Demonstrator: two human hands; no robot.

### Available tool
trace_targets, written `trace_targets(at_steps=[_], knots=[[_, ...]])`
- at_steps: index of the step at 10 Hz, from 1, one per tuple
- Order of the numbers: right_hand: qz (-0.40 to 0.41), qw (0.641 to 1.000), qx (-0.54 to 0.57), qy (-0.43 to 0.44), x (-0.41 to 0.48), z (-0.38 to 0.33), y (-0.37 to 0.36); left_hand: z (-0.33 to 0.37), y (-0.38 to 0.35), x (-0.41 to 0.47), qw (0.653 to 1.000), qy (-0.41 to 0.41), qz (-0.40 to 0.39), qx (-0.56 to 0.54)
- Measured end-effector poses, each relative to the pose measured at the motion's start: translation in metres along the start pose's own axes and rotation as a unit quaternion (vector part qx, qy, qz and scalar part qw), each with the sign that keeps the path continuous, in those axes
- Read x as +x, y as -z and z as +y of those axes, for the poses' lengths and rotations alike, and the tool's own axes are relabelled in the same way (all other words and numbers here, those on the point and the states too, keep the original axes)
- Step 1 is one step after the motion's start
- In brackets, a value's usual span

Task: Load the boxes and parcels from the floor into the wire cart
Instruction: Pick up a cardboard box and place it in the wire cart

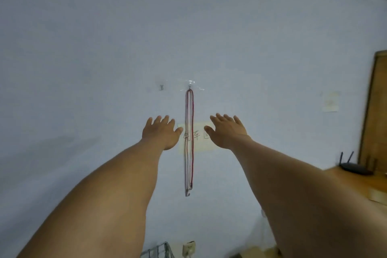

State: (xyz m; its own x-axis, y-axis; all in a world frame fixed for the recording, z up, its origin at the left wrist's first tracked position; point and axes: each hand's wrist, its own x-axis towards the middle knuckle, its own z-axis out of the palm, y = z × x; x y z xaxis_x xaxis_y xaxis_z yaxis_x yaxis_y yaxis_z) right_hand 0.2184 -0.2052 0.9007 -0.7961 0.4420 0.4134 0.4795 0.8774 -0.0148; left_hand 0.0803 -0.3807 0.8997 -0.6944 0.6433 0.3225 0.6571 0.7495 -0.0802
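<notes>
Both my arms stretch forward toward a pale wall. My left hand and my right hand are raised side by side, palms away from me, fingers spread, holding nothing. Only a corner of the wire cart shows at the bottom edge, between my arms. A brown cardboard piece peeks in at the bottom right; I cannot tell whether it is a box. No other box or parcel is visible.
A red and white cord hangs from a clear wall hook over a paper label. A wall socket sits low. At the right stand a wooden desk with a black router and a wooden panel.
</notes>
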Motion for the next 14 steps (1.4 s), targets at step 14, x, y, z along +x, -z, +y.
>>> trace_targets(at_steps=[14], knots=[[-0.160, 0.981, 0.063, 0.090, 0.191, 0.360, -0.291, 0.309, -0.279, 0.230, 0.982, 0.127, -0.126, -0.060]])
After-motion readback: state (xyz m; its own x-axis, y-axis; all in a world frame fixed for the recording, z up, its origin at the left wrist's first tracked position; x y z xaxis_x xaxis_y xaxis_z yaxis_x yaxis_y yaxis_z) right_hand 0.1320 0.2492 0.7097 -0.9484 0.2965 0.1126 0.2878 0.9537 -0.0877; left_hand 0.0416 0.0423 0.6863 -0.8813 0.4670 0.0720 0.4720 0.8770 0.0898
